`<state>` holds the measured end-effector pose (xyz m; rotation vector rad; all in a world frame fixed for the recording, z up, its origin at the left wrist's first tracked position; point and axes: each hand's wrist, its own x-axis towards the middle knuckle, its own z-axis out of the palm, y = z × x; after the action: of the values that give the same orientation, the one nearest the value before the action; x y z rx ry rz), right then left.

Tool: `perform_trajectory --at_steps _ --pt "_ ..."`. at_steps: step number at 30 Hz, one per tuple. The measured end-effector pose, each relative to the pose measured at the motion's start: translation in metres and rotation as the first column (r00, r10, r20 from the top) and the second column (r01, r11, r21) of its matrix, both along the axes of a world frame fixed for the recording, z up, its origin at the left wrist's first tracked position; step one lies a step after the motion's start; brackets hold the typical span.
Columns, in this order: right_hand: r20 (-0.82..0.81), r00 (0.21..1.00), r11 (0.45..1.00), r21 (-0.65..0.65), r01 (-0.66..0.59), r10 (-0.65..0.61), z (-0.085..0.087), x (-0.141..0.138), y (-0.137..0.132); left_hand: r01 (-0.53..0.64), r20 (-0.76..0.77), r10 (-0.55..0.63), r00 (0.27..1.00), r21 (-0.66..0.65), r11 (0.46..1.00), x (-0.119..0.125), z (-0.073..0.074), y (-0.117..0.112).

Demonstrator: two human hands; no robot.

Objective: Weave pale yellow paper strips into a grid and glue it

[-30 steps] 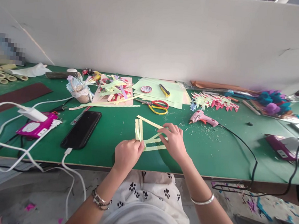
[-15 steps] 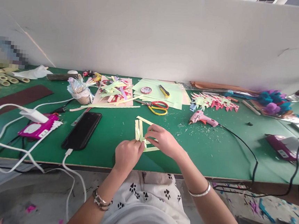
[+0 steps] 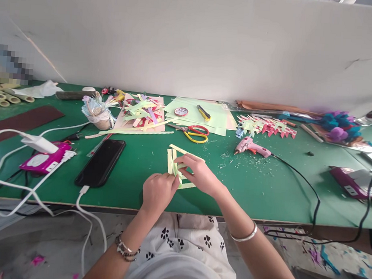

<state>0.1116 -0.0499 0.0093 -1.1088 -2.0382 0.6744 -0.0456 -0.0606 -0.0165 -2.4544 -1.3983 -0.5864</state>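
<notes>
Several pale green paper strips (image 3: pixel 172 157) lie crossed on the green table (image 3: pixel 138 161) near its front edge. My left hand (image 3: pixel 158 192) is closed, pinching the strips where they meet. My right hand (image 3: pixel 199 174) is closed too, its fingers folding one strip over beside the left hand's thumb. Both hands touch the same bundle. One strip sticks out toward the far side, another pokes out under my right hand.
A black phone (image 3: pixel 101 161) on a white cable lies left of my hands. Beyond are red-and-yellow scissors (image 3: pixel 195 132), a pink glue gun (image 3: pixel 253 147) with a black cord, green paper sheets (image 3: pixel 207 115), a scrap pile (image 3: pixel 142 110) and a pink power strip (image 3: pixel 44 161).
My right hand has moved left along the strips, from their right ends to just beside my left hand, folding a strip inward. My left hand has kept its pinch.
</notes>
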Motion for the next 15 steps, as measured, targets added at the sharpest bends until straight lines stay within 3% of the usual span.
perform_trajectory --at_steps 6,15 --pt "-0.053 0.998 0.999 -0.033 -0.028 0.026 -0.002 -0.004 0.002 0.028 0.022 -0.028 0.999 0.021 0.999 0.0 -0.001 0.001" --pt "-0.354 0.934 0.956 -0.288 -0.054 -0.054 -0.022 -0.005 0.007 0.06 0.052 -0.066 0.996 0.107 0.992 0.0 -0.001 0.002"
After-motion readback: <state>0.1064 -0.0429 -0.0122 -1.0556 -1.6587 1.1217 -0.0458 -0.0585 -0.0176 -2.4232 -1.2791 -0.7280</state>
